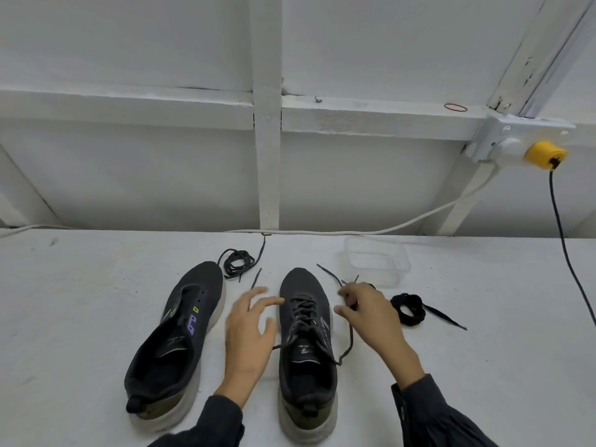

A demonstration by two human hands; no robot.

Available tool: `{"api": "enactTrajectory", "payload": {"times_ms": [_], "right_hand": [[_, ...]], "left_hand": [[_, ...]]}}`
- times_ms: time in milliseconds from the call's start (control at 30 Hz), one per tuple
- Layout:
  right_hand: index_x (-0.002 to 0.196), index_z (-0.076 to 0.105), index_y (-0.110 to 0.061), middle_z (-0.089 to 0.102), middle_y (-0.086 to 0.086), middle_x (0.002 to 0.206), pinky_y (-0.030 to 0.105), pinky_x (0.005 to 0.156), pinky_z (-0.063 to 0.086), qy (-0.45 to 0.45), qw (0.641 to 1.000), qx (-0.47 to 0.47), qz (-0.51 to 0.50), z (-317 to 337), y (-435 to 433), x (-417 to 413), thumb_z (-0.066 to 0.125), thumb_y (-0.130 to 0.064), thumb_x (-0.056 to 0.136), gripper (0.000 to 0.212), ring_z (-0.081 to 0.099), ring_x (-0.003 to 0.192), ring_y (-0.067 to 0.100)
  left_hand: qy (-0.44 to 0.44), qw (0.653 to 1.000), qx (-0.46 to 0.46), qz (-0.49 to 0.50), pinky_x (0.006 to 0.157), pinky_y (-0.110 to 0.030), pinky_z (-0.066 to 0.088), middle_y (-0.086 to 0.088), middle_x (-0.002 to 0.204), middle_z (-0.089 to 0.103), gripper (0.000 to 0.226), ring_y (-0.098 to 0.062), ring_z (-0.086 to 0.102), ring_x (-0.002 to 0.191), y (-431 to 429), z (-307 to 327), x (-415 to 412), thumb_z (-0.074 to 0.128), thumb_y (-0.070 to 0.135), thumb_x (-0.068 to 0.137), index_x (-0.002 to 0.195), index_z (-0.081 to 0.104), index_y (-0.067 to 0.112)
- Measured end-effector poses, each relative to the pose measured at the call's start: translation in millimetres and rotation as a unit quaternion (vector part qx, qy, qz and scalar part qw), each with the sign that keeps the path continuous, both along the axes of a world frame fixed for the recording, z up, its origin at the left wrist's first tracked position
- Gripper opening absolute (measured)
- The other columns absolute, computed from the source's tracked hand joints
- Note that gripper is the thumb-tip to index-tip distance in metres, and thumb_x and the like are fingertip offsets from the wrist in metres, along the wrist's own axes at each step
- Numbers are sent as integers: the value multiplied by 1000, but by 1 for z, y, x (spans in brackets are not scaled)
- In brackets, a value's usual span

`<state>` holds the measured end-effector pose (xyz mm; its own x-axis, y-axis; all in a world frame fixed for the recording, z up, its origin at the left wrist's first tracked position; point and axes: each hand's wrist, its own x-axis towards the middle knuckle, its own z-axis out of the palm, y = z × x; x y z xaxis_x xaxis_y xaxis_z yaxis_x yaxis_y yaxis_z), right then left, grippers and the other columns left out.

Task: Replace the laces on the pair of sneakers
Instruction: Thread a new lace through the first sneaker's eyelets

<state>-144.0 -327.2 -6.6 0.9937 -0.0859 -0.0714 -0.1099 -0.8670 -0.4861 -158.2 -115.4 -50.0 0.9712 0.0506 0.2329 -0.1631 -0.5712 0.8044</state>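
Two dark grey sneakers with pale thick soles sit toes-up in the lower centre of the frame on a white table (80,301). The unlaced sneaker (180,333), lower left of centre, leans over to its side, tongue loose, eyelets bare, with a purple and green mark on its side. The laced sneaker (306,350), dead centre, stands upright with a grey lace (301,312) criss-crossed through the eyelets, untied, its ends trailing out on both sides.

The left hand (250,337) is between the two shoes, fingers spread and straight, gripping nothing; the fingertips reach to the lacing, contact unclear. The right hand (371,317), just right of the laced sneaker, has its fingers curled in and pinches the grey lace: one strand runs up to it from the shoe's right side, another pokes out past the fingers toward the upper left. Both wrists wear dark sleeves (435,414).

A coiled lace (235,262) lies above the unlaced sneaker's toe. A black lace bundle (408,309) lies just right of the right hand, one end trailing to the right. A clear container (396,269) sits above the right hand. At the far right, a yellow plug (545,154) sits at the wall with a black cable (562,240) hanging down.
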Motion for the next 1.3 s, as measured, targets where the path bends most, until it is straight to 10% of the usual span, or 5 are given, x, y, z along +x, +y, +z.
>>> {"api": "enactTrajectory", "payload": {"times_ms": [167,533,867,1000,1300], "right_hand": [[87,74,-22,69,-12,80,29,73,52,10,997,80,19,-4,26,8,67,-34,89,14,62,76,6],[88,65,-15,68,-2,86,30,69,46,26,998,11,63,-3,37,16,59,-23,84,11,62,82,18],[77,56,-6,66,20,80,51,79,57,38,958,283,-3,-13,21,6,61,-5,85,9,68,71,30],[84,57,-2,65,21,78,51,74,59,8,940,340,-34,-15,16,1,70,-4,85,13,69,67,30],[75,70,-14,69,-2,73,38,77,57,19,983,177,40,-5,27,4,75,-27,83,16,66,70,16]], "left_hand": [[56,997,9,-61,75,-30,54,14,91,69,10,-5,63,83,-8,14,19,67,21,90,93,74,26],[81,974,186,-101,71,-24,47,14,77,65,6,-4,60,75,-11,25,38,61,35,83,79,61,32],[93,988,85,-93,68,-35,50,3,73,62,10,-16,59,69,-13,6,29,49,26,96,86,49,22],[84,992,27,-85,73,-20,51,13,85,64,9,-3,63,80,-8,4,25,57,28,95,89,51,28],[81,989,42,-117,76,-16,50,20,108,59,6,2,66,76,-6,16,28,75,33,82,81,74,27]]}}
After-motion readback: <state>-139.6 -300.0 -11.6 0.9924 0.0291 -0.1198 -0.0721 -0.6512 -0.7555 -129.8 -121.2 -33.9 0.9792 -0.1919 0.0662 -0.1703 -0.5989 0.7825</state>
